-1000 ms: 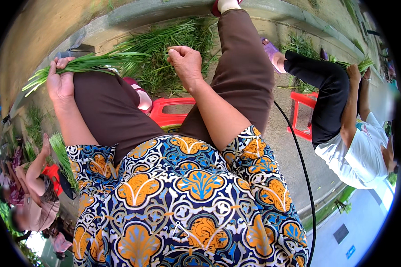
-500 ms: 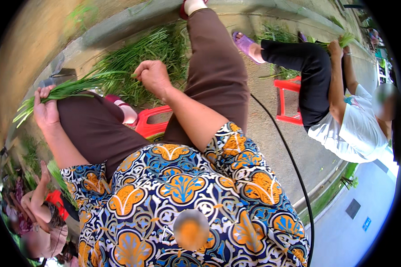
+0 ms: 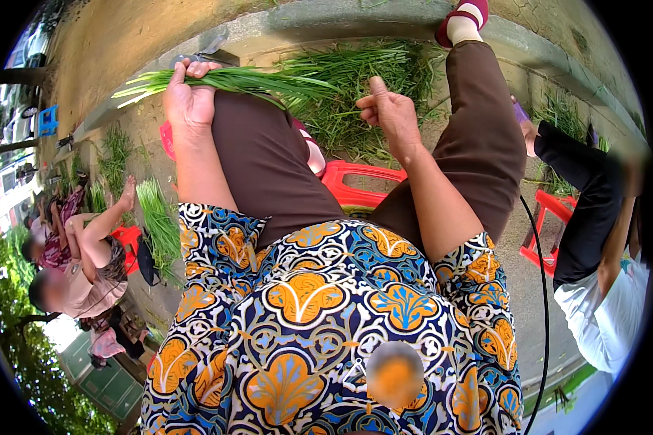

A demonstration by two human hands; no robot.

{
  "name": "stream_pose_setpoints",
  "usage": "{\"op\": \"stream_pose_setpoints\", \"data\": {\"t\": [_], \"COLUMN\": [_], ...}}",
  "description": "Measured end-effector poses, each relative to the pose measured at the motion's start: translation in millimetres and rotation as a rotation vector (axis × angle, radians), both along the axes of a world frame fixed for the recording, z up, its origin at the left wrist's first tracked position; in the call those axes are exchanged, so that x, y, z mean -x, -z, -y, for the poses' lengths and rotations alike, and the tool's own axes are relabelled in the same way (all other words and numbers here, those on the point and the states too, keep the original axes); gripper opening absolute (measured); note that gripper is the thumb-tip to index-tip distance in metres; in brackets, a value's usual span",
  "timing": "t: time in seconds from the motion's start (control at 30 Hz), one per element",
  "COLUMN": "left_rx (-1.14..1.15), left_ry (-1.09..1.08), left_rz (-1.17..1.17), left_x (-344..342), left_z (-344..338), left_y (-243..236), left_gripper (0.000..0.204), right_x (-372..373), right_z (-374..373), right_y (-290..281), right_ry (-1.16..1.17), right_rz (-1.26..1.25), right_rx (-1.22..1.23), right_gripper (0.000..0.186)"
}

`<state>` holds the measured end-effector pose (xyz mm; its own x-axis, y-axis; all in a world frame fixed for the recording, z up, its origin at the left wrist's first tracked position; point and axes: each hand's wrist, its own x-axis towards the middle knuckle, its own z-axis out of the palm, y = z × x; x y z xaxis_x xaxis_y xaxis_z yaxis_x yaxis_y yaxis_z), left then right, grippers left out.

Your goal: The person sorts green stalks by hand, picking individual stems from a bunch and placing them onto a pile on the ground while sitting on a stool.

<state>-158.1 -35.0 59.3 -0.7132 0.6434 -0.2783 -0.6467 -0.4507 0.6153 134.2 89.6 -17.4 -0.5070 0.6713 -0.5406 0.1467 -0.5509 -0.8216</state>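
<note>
My left hand (image 3: 190, 101) is closed around a bunch of garlic chives (image 3: 250, 78), resting over my left knee. Their pale ends stick out to the left, while the green leaves reach right across my thigh. To the right, my right hand (image 3: 393, 116) hovers above a heap of loose chives (image 3: 374, 65) on the ground between my legs. Its thumb is raised away from the half-curled fingers. A thin green strand shows by the fingertips, and whether it touches them is unclear.
A red plastic stool (image 3: 359, 181) shows between my thighs. A black cable (image 3: 545, 304) runs down at my right. Co-workers sit at both sides, one by a red stool (image 3: 551, 225). More chives (image 3: 156, 217) lie on the ground at left. A concrete kerb (image 3: 305, 25) crosses ahead.
The view has swung left. My right thumb has lifted off the fingers, which were pinched on a bit of green. My left hand keeps its hold on the bunch.
</note>
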Motion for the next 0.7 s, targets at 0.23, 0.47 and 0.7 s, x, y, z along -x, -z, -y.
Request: {"op": "stream_pose_setpoints", "data": {"t": [0.23,0.47,0.7], "left_rx": [0.018,-0.016,-0.036], "left_ry": [-0.018,0.009,0.021], "left_rz": [0.005,0.015,0.015], "left_x": [-2,0,2], "left_z": [-4,-3,-1], "left_y": [-2,0,0], "left_gripper": [0.022,0.020,0.020], "right_x": [2,4,6], "right_z": [7,10,11], "right_y": [18,9,4], "right_ry": [-0.046,-0.110,-0.155], "right_rz": [0.070,0.013,0.031], "right_rx": [-0.358,-0.409,-0.485], "right_gripper": [0.017,0.016,0.014]}}
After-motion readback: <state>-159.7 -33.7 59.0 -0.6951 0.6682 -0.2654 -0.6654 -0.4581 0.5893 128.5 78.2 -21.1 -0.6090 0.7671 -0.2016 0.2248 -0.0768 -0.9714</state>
